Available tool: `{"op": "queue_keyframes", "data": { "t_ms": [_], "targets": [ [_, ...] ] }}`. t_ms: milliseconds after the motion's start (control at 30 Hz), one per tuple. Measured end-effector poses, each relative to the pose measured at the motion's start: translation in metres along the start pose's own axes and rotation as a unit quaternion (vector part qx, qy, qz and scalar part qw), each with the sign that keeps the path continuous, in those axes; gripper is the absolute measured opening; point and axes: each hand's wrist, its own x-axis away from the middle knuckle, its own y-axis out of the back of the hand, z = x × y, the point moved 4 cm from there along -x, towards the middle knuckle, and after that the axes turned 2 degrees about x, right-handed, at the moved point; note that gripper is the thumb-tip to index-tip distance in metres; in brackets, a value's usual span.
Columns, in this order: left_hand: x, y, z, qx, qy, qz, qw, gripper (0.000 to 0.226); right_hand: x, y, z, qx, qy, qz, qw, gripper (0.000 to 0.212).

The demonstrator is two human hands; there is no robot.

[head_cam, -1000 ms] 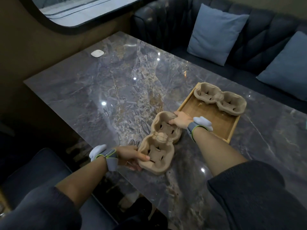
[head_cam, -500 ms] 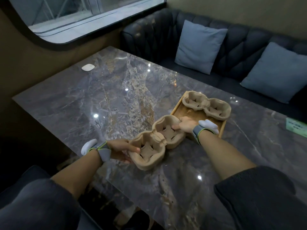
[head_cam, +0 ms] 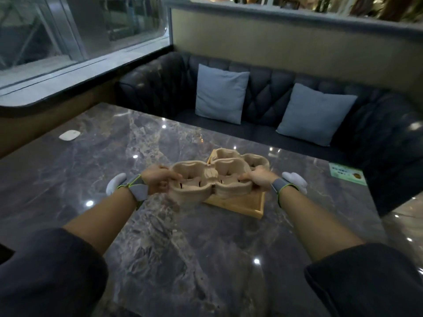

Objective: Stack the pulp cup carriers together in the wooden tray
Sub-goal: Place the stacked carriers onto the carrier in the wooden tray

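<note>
A tan pulp cup carrier [head_cam: 209, 183] with two cup wells hangs in the air above the near-left part of the wooden tray [head_cam: 242, 205]. My left hand [head_cam: 158, 180] grips its left end and my right hand [head_cam: 259, 180] grips its right end. A second pulp cup carrier [head_cam: 242, 157] lies in the far part of the tray, partly hidden behind the held one. The tray rests on the grey marble table [head_cam: 183, 243].
A small white flat object [head_cam: 69, 135] lies at the table's far left. A green card [head_cam: 346, 176] sits near the right edge. A dark sofa [head_cam: 267, 94] with two blue cushions runs behind the table. A window ledge is at left.
Both hands have lifted the near carrier off the table and carried it toward the tray. The head camera has tilted up, so the sofa and window fill more of the view.
</note>
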Motion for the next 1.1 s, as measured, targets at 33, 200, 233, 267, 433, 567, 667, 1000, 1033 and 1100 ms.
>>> {"op": "queue_keyframes", "data": {
  "t_ms": [33,200,233,267,433,567,667,1000,1033,1100],
  "targets": [
    [-0.004,-0.003,-0.005,0.020,-0.009,-0.006,1.000,0.022,0.002,0.005,-0.001,-0.013,-0.002,-0.002,1.000,0.041],
    [-0.023,-0.028,-0.036,0.057,-0.048,-0.035,0.997,0.022,0.005,0.030,-0.011,-0.046,-0.015,-0.077,0.996,0.020],
    [-0.024,-0.030,-0.038,0.062,-0.055,-0.047,0.995,0.023,0.006,0.030,-0.011,-0.040,-0.013,-0.089,0.995,0.017],
    [-0.029,-0.034,-0.042,0.059,-0.058,-0.051,0.995,0.024,0.007,0.034,-0.012,-0.039,-0.015,-0.104,0.994,0.015],
    [-0.056,-0.053,-0.062,0.021,-0.079,-0.057,0.995,0.018,0.003,0.052,-0.014,-0.066,-0.033,-0.155,0.985,0.020],
    [-0.082,-0.069,-0.073,-0.023,-0.122,-0.054,0.991,0.026,-0.011,0.062,-0.017,-0.068,-0.042,-0.183,0.980,0.036],
    [-0.103,-0.080,-0.077,-0.056,-0.136,-0.056,0.988,0.032,-0.027,0.070,-0.021,-0.061,-0.057,-0.220,0.972,0.036],
    [-0.165,-0.099,-0.071,-0.122,-0.104,-0.068,0.985,0.032,-0.074,0.074,-0.028,-0.066,-0.093,-0.237,0.965,0.031],
    [-0.175,-0.102,-0.069,-0.129,-0.100,-0.074,0.984,0.033,-0.085,0.073,-0.030,-0.064,-0.101,-0.231,0.966,0.031],
    [-0.176,-0.104,-0.063,-0.136,-0.096,-0.076,0.983,0.033,-0.087,0.071,-0.034,-0.066,-0.109,-0.224,0.966,0.033]
  ]
}}
